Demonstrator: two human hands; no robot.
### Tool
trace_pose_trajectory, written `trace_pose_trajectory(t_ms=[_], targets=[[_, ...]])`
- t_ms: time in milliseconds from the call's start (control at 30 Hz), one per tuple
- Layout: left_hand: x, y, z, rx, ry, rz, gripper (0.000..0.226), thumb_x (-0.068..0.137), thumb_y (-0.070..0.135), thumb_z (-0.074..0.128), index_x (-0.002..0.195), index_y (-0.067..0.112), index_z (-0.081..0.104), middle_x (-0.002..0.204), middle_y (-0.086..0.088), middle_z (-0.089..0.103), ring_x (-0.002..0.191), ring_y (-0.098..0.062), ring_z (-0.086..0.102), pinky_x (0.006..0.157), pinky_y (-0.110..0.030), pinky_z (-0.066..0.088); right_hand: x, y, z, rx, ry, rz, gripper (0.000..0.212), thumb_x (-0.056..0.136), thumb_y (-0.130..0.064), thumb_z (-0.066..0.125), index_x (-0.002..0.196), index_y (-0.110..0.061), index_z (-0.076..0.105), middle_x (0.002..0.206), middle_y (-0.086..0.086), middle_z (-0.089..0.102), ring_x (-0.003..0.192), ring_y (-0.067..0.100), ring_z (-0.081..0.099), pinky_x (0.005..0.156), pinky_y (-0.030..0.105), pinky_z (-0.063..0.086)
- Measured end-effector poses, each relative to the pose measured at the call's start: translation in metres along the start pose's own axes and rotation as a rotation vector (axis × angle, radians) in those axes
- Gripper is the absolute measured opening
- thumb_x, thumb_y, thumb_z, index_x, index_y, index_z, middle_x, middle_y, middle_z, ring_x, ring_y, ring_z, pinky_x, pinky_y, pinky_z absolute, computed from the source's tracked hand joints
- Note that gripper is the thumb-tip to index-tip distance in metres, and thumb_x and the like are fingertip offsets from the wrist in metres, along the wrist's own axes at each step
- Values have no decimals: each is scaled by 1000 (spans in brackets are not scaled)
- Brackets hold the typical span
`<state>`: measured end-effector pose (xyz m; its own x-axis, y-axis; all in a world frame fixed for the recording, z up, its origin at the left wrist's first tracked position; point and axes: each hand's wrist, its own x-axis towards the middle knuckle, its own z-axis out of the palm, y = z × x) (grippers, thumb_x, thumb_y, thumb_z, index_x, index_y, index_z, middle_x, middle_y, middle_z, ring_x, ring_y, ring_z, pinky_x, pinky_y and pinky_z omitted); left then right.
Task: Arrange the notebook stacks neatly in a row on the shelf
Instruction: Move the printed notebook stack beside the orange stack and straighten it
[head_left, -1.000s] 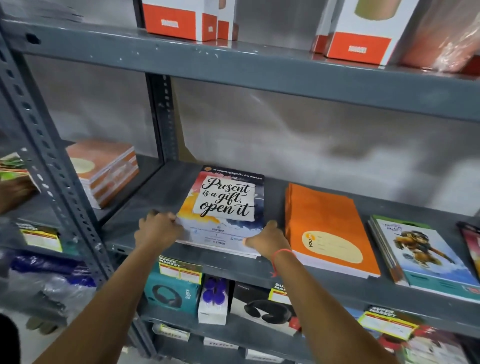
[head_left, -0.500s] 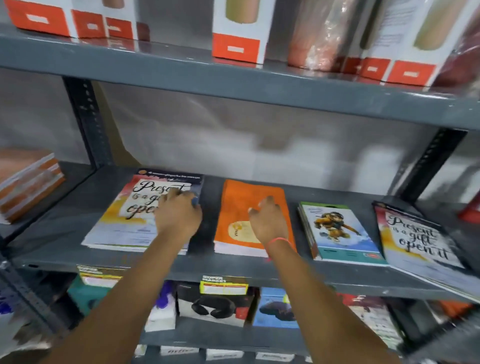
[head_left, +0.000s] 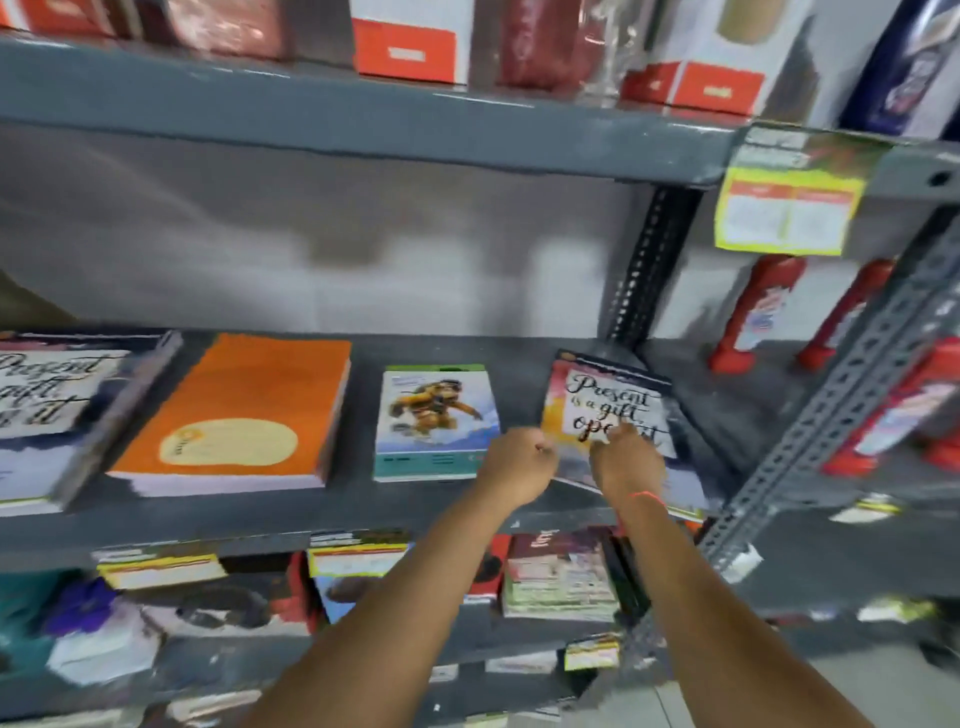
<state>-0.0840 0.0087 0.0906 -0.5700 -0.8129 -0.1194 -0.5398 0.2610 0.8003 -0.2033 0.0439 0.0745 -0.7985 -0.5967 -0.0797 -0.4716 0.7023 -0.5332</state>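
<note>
The rightmost notebook stack (head_left: 613, 410), cover lettered "Present is a gift", lies askew at the right end of the grey shelf (head_left: 467, 512), its front corner overhanging the shelf edge. The right hand (head_left: 626, 460) rests on its cover, fingers bent; the grip cannot be determined through blur. The left hand (head_left: 519, 462) is curled at the stack's left edge; contact cannot be confirmed. Leftward along the shelf lie the monkey-cover stack (head_left: 436, 421), the orange stack (head_left: 239, 415), and a second lettered stack (head_left: 57, 410).
</note>
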Motion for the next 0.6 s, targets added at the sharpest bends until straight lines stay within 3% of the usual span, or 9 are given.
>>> trace_pose_trajectory(t_ms=[67,167,267,400,467,533,600], targets=[[9,12,23,26,-42,-46,30,88,12,43,102,-4,65,115,-23,64,108,-35,59,84,-36,46,11,29,-8,-44,-43,75,41,91,-20,42,128,-1,42,138,24,42,127,39,41,103,44,36],[24,16,44,181,-89,-108,31,91,10,39,112,-5,55,121,-24,59,108,-36,57,71,-32,38,22,63,-10,-78,-65,156,47,91,-17,36,136,-3,36,146,19,34,136,37,27,111,44,25],[36,8,54,358,-85,-180,30,89,6,39,113,-6,52,123,-24,57,109,-37,57,74,-36,42,27,83,-14,-44,-74,165,44,92,-9,36,133,6,37,141,25,38,131,37,34,107,41,31],[44,9,63,394,-14,-236,33,86,2,40,117,-5,48,127,-25,53,115,-39,52,85,-40,47,35,101,-17,133,-55,249,40,87,-4,43,126,6,46,131,27,48,119,38,50,94,38,42],[47,12,66,383,10,-264,36,86,4,41,122,-4,45,132,-24,48,120,-39,47,92,-40,45,40,106,-20,302,-61,336,32,83,-2,47,112,9,55,114,27,61,103,38,60,78,39,46],[49,14,66,341,31,-301,40,88,7,42,127,-2,40,137,-23,39,124,-39,41,99,-41,41,42,107,-27,427,-120,387,13,86,-1,45,82,2,57,81,21,58,71,29,60,59,31,44],[50,14,64,292,68,-329,42,89,9,42,130,-2,39,140,-22,34,125,-39,38,100,-41,39,44,109,-32,520,-167,429,26,88,2,42,63,-3,48,61,11,46,37,20,49,40,19,37]])
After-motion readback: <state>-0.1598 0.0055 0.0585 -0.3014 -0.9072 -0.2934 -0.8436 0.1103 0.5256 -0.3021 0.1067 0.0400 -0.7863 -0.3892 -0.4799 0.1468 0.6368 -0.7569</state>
